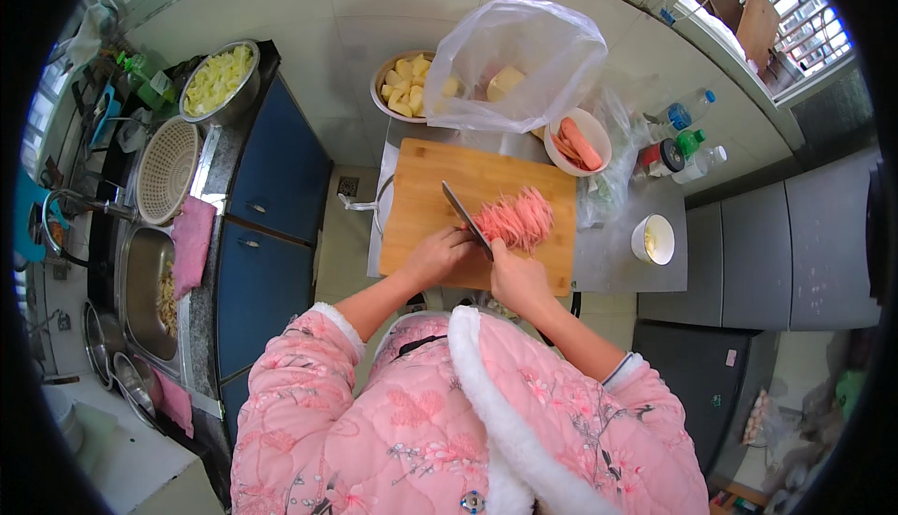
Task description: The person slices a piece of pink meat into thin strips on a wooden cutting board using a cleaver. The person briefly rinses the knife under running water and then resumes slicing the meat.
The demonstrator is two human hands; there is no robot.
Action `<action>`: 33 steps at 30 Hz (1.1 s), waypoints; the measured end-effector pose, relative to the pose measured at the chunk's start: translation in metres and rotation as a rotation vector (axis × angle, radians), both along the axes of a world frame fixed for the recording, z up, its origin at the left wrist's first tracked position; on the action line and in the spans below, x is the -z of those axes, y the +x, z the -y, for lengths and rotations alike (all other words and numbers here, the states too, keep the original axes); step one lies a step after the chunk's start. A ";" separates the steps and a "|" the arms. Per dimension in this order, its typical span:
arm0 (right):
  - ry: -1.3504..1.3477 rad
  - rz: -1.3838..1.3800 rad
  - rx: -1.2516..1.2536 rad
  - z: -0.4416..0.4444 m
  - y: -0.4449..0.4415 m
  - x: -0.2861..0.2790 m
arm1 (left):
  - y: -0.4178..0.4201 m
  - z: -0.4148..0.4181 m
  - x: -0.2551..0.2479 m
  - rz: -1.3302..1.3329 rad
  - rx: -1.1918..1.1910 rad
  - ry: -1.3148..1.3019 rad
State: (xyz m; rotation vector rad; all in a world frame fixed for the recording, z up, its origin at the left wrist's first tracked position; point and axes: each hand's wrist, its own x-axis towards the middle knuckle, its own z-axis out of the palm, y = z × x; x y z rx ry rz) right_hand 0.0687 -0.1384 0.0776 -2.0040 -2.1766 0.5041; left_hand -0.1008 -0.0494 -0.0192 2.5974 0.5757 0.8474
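My right hand (518,273) grips the handle of a kitchen knife (461,208), its blade pointing up and to the left over a bamboo cutting board (442,164). Just left of the blade, my left hand (443,254) rests low on the board with its fingers curled towards the knife. Whatever lies under those fingertips is hidden. A heap of thin orange-pink shreds, apparently carrot (519,219), lies along the right side of the blade. Beyond the board's far right corner, a white bowl (606,137) holds peeled carrots (581,143).
Behind the board are a bowl of peeled potato chunks (407,87) and an open clear plastic bag (519,59). A small white bowl (654,240) and several bottles (691,142) stand right. Leftward are a sink (146,290), a plastic colander (167,171) and a bowl of chopped cabbage (219,83).
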 end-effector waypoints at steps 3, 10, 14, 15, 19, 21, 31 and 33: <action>0.005 -0.034 0.031 -0.004 0.000 0.004 | 0.001 0.001 0.004 0.025 0.003 0.038; 0.028 -0.094 0.048 -0.006 0.001 0.002 | 0.001 0.001 -0.001 0.032 -0.006 0.078; 0.008 -0.044 0.042 -0.007 0.000 0.011 | 0.001 0.005 0.007 0.008 0.000 0.023; 0.011 -0.076 0.058 -0.009 0.001 0.009 | -0.001 0.003 0.008 0.002 -0.006 0.018; -0.009 -0.110 0.070 -0.011 0.002 0.008 | 0.001 0.003 0.012 0.009 -0.010 0.054; -0.009 -0.124 0.078 -0.015 0.004 0.015 | 0.001 0.001 0.009 0.037 -0.030 0.080; 0.023 -0.270 0.137 -0.017 0.018 0.000 | -0.006 -0.005 -0.012 0.090 -0.292 -0.140; 0.007 -0.270 0.131 -0.014 0.016 0.000 | -0.002 -0.004 -0.018 0.006 -0.326 -0.151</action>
